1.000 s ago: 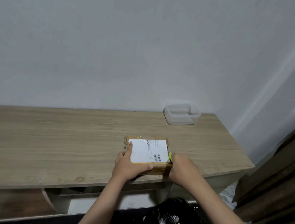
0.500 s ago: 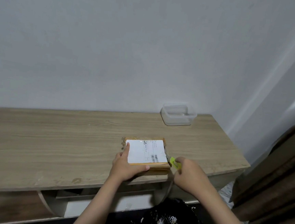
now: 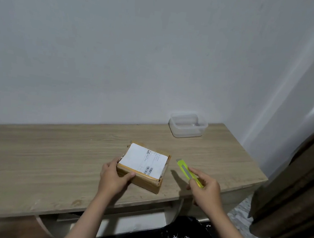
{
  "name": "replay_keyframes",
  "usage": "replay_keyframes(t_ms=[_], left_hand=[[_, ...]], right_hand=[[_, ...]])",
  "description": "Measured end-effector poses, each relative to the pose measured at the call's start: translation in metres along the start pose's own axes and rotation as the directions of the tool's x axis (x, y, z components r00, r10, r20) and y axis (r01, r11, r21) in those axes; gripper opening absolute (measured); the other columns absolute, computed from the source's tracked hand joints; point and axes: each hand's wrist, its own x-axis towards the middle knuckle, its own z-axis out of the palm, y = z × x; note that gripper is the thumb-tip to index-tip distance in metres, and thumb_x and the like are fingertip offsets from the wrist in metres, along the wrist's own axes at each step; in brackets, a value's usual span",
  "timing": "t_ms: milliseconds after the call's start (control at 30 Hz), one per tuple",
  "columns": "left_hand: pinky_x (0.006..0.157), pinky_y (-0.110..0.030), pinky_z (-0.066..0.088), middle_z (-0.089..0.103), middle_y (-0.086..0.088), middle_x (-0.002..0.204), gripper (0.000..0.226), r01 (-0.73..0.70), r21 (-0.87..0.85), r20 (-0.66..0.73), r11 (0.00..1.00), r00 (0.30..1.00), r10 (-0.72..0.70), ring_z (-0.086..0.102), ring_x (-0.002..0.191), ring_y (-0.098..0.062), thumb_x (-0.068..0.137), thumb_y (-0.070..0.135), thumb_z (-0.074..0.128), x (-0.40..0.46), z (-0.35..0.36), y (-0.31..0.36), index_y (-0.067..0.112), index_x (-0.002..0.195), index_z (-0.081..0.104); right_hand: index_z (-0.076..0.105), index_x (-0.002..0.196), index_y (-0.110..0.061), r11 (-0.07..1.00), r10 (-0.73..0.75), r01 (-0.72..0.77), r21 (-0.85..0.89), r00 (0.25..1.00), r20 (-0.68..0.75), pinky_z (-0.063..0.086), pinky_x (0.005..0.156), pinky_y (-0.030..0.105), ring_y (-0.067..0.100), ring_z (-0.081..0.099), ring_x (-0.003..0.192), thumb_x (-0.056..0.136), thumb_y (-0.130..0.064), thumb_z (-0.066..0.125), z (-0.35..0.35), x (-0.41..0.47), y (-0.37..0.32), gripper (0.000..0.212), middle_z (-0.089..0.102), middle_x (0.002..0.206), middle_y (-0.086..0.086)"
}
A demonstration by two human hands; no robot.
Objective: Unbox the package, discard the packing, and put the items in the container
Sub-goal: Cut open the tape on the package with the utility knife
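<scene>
Near the front edge of the desk [image 3: 34, 165] sat the package [image 3: 143, 166], my left hand [image 3: 112, 177] curled around its near-left corner while my right hand [image 3: 204, 188], just right of the package, pinched the yellow-green box cutter [image 3: 189, 172]. I judged the cutter could skid across the tape toward my bracing fingers if the package slid. I could not tell whether any blade was out, nor read the label [image 3: 145, 160]; the clear container [image 3: 188, 124] stood well behind the package, apparently empty.

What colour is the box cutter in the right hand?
Bright yellow-green box cutter, clearest in the head view.
</scene>
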Motion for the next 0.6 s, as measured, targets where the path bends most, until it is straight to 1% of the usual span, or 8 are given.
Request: replay_keyframes(t_ms=[67, 133, 233, 300, 367, 467, 533, 600], left_hand=[[0.100, -0.039, 0.035, 0.044, -0.017, 0.124, 0.071, 0.013, -0.035, -0.182, 0.999, 0.983, -0.019, 0.041, 0.120, -0.035, 0.068, 0.031, 0.080, -0.019, 0.013, 0.013, 0.015, 0.129, 0.047], [0.106, -0.041, 0.029, 0.036, -0.024, 0.134, 0.079, -0.017, -0.102, -0.242, 0.995, 0.970, -0.008, 0.032, 0.129, -0.039, 0.068, 0.031, 0.080, -0.038, 0.029, 0.028, 0.009, 0.133, 0.041], [0.116, -0.042, 0.010, 0.001, -0.026, 0.153, 0.127, 0.060, -0.167, -0.115, 0.984, 0.990, -0.080, -0.002, 0.143, -0.032, 0.053, 0.059, 0.079, -0.050, 0.052, 0.044, 0.003, 0.145, 0.012], [0.117, -0.040, -0.001, -0.020, -0.025, 0.152, 0.149, 0.096, -0.189, -0.035, 0.977, 0.994, -0.104, -0.022, 0.141, -0.027, 0.040, 0.076, 0.069, -0.050, 0.060, 0.051, 0.003, 0.145, -0.007], [0.116, -0.038, -0.004, -0.026, -0.024, 0.150, 0.154, 0.078, -0.200, -0.023, 0.977, 0.996, -0.084, -0.029, 0.139, -0.025, 0.035, 0.081, 0.063, -0.045, 0.062, 0.053, 0.004, 0.144, -0.014], [0.115, -0.034, -0.003, -0.026, -0.017, 0.152, 0.149, 0.017, -0.175, 0.000, 0.984, 1.000, -0.017, -0.030, 0.138, -0.017, 0.039, 0.073, 0.070, -0.028, 0.057, 0.043, 0.011, 0.146, -0.013], [0.113, -0.030, -0.003, -0.026, -0.008, 0.154, 0.146, -0.052, -0.167, 0.061, 0.985, 0.996, 0.063, -0.032, 0.135, -0.009, 0.041, 0.065, 0.077, -0.013, 0.050, 0.031, 0.019, 0.146, -0.013], [0.111, -0.021, -0.004, -0.020, 0.000, 0.156, 0.138, -0.124, -0.191, 0.168, 0.974, 0.973, 0.157, -0.030, 0.136, -0.006, 0.043, 0.060, 0.080, 0.001, 0.037, 0.021, 0.028, 0.147, -0.004]], right_hand=[[0.069, 0.104, -0.031, 0.998, 0.018, -0.019, 0.060, 1.000, 0.017, 0.038, 0.037, 0.014, 0.002, 0.046, 0.033, 0.077, -0.007, 0.059, 0.006, 0.001, 0.003, 0.038, 0.068, 0.062, -0.001], [0.065, 0.108, -0.028, 0.993, 0.038, -0.044, 0.114, 0.998, 0.053, 0.037, 0.033, 0.017, 0.008, 0.041, 0.031, 0.082, 0.004, 0.053, 0.012, 0.002, 0.003, 0.044, 0.066, 0.060, 0.007], [0.062, 0.110, -0.030, 0.986, 0.025, -0.040, 0.163, 0.995, 0.093, 0.039, 0.031, 0.021, 0.011, 0.041, 0.033, 0.084, 0.007, 0.048, 0.020, 0.003, -0.001, 0.048, 0.065, 0.058, 0.003], [0.061, 0.113, -0.028, 0.981, 0.007, -0.029, 0.191, 0.993, 0.119, 0.040, 0.032, 0.023, 0.013, 0.043, 0.036, 0.085, 0.008, 0.045, 0.023, 0.007, -0.001, 0.048, 0.064, 0.059, 0.000], [0.058, 0.118, -0.026, 0.978, -0.001, -0.030, 0.205, 0.989, 0.150, 0.040, 0.033, 0.021, 0.014, 0.043, 0.033, 0.088, 0.008, 0.042, 0.026, 0.014, 0.000, 0.049, 0.064, 0.067, 0.006], [0.051, 0.124, -0.027, 0.975, -0.005, -0.037, 0.218, 0.982, 0.191, 0.042, 0.036, 0.020, 0.011, 0.048, 0.037, 0.091, 0.008, 0.039, 0.030, 0.026, 0.003, 0.050, 0.063, 0.081, 0.012], [0.047, 0.128, -0.024, 0.977, -0.039, -0.005, 0.211, 0.979, 0.201, 0.050, 0.052, 0.017, 0.006, 0.062, 0.056, 0.091, 0.009, 0.042, 0.032, 0.038, 0.009, 0.050, 0.066, 0.090, 0.010], [0.045, 0.131, -0.020, 0.983, -0.070, 0.030, 0.182, 0.974, 0.216, 0.051, 0.070, 0.013, 0.003, 0.068, 0.084, 0.088, 0.011, 0.046, 0.033, 0.053, 0.014, 0.053, 0.068, 0.105, 0.007]])
